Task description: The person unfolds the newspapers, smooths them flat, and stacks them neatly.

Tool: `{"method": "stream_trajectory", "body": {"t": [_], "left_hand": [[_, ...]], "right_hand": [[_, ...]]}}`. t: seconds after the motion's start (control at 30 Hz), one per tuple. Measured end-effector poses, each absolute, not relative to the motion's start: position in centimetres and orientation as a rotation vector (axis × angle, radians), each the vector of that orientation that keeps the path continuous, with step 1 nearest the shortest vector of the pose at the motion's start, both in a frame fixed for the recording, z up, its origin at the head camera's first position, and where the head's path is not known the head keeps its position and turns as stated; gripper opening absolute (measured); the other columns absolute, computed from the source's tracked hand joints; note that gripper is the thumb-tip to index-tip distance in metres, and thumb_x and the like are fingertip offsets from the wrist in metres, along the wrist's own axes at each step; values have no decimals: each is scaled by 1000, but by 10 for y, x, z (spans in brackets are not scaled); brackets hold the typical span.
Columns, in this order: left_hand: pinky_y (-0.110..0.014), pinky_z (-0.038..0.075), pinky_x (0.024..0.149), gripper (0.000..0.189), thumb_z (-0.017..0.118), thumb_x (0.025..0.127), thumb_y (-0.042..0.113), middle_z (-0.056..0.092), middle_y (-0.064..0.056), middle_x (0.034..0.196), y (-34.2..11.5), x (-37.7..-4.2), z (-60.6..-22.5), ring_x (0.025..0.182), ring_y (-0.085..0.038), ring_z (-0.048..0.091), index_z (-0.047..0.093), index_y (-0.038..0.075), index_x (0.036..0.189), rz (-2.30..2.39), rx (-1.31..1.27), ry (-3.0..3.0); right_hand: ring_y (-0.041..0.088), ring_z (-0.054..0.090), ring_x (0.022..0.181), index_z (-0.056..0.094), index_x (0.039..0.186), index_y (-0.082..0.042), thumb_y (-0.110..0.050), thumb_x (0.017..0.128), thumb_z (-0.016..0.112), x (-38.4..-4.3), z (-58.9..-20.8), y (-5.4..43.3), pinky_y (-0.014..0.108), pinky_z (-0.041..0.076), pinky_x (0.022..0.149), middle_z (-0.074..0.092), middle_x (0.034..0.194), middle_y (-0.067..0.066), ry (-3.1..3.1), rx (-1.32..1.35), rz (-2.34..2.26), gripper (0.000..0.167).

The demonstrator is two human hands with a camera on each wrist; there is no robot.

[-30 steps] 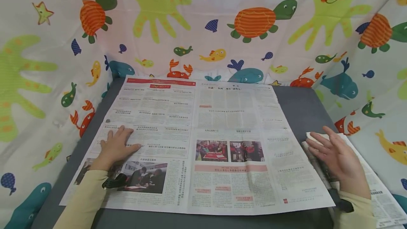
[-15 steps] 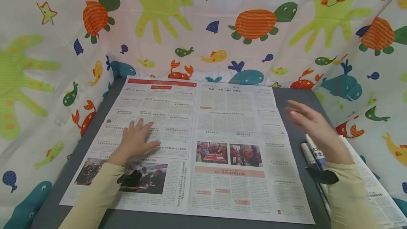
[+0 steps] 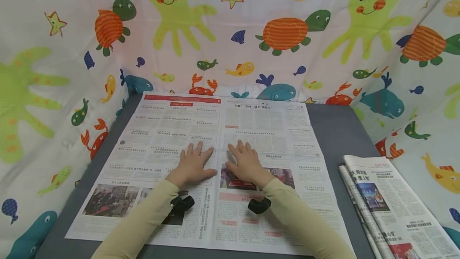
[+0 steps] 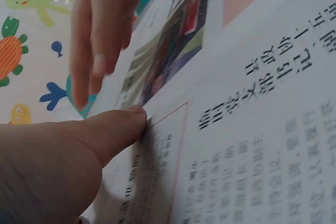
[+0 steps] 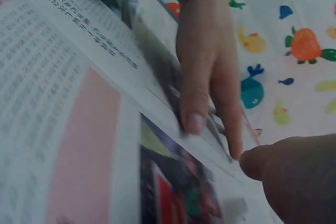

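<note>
An open newspaper point(image 3: 221, 152) lay mid-table under two hands.
Left hand point(image 3: 192, 165) and right hand point(image 3: 249, 164) flanked its centre fold point(image 3: 213, 211), fingers spread, gripping nothing; light, even pressure seemed best against creasing. Folded newspapers point(image 3: 391, 195) lay near right.

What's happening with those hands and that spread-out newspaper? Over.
Left hand and right hand side by side over open newspaper. It lies unfolded on grey table. Folded newspapers at right, not in the way.

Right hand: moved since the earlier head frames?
Yes, leftward: against the grey table in the head view, the right hand went from over the folded newspapers to the middle of the spread newspaper.
</note>
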State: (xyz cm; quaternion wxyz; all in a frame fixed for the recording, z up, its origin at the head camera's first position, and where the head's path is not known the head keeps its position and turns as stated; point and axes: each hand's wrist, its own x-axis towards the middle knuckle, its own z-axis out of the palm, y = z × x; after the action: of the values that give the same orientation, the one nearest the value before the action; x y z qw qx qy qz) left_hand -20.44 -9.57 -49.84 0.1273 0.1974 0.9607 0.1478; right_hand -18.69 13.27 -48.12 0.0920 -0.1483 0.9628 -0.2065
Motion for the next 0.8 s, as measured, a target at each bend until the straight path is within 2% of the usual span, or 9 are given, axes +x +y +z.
{"method": "stream_trajectory", "body": {"t": [0.23,0.43,0.6,0.8], "left_hand": [[-79,15,116,83,64,92,59,19,-27,168,-88,-202,-501,153,-58,11,38,18,159,424,513,2818],[-81,13,114,79,55,97,62,19,-20,170,-93,-205,-505,154,-56,10,34,21,161,401,434,2872],[-84,5,112,81,53,97,61,12,-19,172,-123,-217,-514,154,-57,1,29,20,163,454,265,2908],[-87,-2,108,85,49,98,61,4,-25,171,-177,-229,-519,152,-62,-8,21,16,164,490,52,2908]], "right_hand": [[53,16,154,37,160,-18,-40,107,47,-186,-502,104,71,19,120,23,168,23,2888,-465,-488,58],[46,8,158,30,162,-24,-49,108,39,-188,-516,104,67,12,124,15,172,17,2919,-436,-419,61],[46,5,159,28,163,-25,-60,104,42,-189,-522,121,66,9,125,12,173,15,2930,-425,-453,70],[47,3,158,27,163,-23,-59,102,47,-192,-525,156,68,7,124,10,172,17,2938,-391,-463,74]]}}
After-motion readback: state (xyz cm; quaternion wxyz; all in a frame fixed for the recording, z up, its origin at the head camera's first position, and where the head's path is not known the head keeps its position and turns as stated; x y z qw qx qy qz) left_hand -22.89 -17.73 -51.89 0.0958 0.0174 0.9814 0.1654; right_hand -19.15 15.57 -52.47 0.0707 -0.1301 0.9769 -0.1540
